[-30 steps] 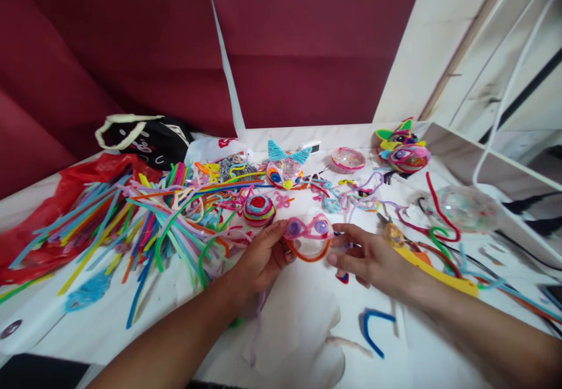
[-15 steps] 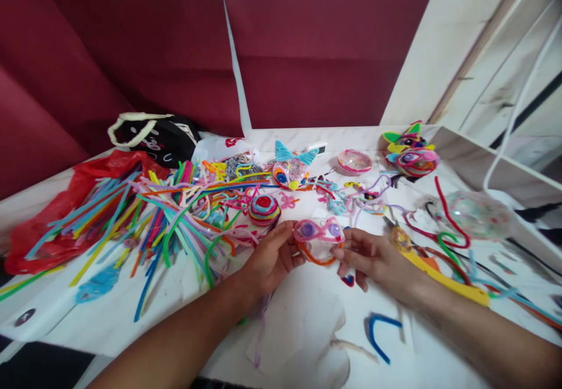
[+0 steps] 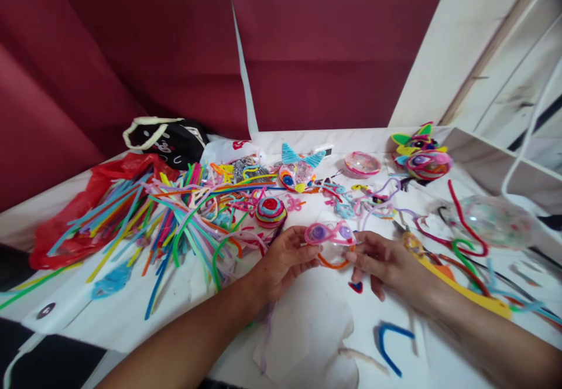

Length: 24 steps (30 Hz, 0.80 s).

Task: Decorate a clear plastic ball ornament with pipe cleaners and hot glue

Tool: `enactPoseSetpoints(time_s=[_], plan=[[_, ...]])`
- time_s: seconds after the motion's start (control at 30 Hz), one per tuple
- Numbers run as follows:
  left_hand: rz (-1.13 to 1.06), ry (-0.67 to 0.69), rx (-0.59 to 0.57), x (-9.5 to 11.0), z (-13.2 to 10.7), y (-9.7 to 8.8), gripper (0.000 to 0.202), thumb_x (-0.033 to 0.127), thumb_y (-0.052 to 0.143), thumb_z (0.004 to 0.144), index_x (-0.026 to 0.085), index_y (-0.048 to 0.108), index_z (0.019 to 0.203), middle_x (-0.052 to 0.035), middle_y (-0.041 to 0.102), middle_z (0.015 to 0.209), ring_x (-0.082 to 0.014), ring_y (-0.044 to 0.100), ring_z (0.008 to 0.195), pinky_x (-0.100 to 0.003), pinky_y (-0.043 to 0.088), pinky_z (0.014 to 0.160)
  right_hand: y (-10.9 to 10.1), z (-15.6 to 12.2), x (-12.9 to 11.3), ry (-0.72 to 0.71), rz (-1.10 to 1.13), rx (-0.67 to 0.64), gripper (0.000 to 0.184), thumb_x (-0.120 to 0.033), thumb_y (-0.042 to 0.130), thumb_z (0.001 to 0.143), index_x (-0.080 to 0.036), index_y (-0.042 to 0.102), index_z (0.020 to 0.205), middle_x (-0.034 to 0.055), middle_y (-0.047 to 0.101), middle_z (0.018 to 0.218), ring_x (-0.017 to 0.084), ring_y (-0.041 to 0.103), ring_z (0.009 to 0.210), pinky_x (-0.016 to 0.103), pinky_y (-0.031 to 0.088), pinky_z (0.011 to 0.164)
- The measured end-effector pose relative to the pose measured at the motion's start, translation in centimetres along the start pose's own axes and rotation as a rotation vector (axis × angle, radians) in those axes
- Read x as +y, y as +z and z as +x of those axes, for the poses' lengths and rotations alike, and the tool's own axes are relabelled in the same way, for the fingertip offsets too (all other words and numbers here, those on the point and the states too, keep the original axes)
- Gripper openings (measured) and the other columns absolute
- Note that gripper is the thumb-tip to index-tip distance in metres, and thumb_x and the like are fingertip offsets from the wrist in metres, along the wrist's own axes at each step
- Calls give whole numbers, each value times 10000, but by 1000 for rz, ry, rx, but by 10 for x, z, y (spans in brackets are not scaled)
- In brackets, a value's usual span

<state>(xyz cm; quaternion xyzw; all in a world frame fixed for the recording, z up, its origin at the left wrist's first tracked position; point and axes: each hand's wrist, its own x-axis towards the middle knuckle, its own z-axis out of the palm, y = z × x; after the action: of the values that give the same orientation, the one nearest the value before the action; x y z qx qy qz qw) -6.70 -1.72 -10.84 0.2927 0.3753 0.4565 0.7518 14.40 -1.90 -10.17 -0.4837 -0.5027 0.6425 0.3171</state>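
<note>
My left hand and my right hand together hold a small clear dome craft at the middle of the white table. The craft has a pink pipe-cleaner band with two purple eyes and an orange rim. Both hands pinch it from either side, fingers curled. A small red and blue heart piece lies just below my right hand. A bent blue pipe cleaner lies nearer to me on the right.
A big heap of coloured pipe cleaners covers the left, over a red plastic bag. A black bag, a striped ball, a blue-eared craft, a pink-rimmed dome, a finished colourful craft, a clear ball and yellow-handled pliers lie around.
The view has shifted, so everything sits a little further right and lower. My right hand has closed in on the dome craft, and both hands now pinch it.
</note>
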Motion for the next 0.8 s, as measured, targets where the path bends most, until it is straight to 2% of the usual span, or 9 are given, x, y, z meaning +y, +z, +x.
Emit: enactPoseSetpoints(time_s=[0.07, 0.17, 0.33, 0.5, 0.63, 0.8], plan=[[17, -2, 25, 0, 0, 0, 426, 162, 867, 585, 146, 624, 935, -20, 658, 919, -120, 627, 808, -248, 486, 713, 1, 1, 1, -12, 11, 26, 486, -431, 790, 664, -184, 508, 973, -3, 602, 739, 138, 629, 584, 160, 407, 327], [66, 18, 57, 0, 2, -2, 410, 173, 867, 577, 141, 637, 915, -4, 640, 857, -95, 591, 720, -238, 457, 669, 1, 2, 2, -16, 17, 39, 502, -445, 797, 646, -179, 514, 964, -5, 603, 713, 126, 604, 533, 161, 393, 313], [138, 41, 79, 0, 7, -6, 338, 228, 854, 600, 124, 675, 867, 7, 610, 767, -58, 499, 591, -214, 363, 547, -2, 3, -2, 25, -28, -34, 481, -456, 783, 675, -161, 528, 956, -1, 628, 693, 100, 577, 501, 163, 412, 335], [112, 34, 81, 0, 10, -7, 313, 276, 834, 644, 109, 701, 873, -31, 645, 803, -100, 557, 675, -239, 412, 609, 0, 5, -5, 42, -39, -9, 566, -592, 765, 628, -150, 532, 894, -9, 613, 619, 110, 586, 479, 165, 401, 318], [119, 65, 61, 0, 10, -7, 343, 277, 830, 651, 108, 690, 914, -44, 656, 849, -113, 573, 700, -250, 432, 628, 0, 7, -5, 43, -17, -4, 589, -599, 774, 607, -147, 532, 896, -12, 619, 596, 91, 555, 430, 164, 395, 310], [243, 134, 43, -1, 10, -7, 440, 232, 872, 573, 133, 651, 941, -45, 647, 908, -121, 572, 713, -255, 438, 629, -3, 8, -3, 54, -27, -11, 589, -603, 769, 609, -150, 528, 897, -3, 632, 614, 96, 569, 438, 158, 389, 302]])
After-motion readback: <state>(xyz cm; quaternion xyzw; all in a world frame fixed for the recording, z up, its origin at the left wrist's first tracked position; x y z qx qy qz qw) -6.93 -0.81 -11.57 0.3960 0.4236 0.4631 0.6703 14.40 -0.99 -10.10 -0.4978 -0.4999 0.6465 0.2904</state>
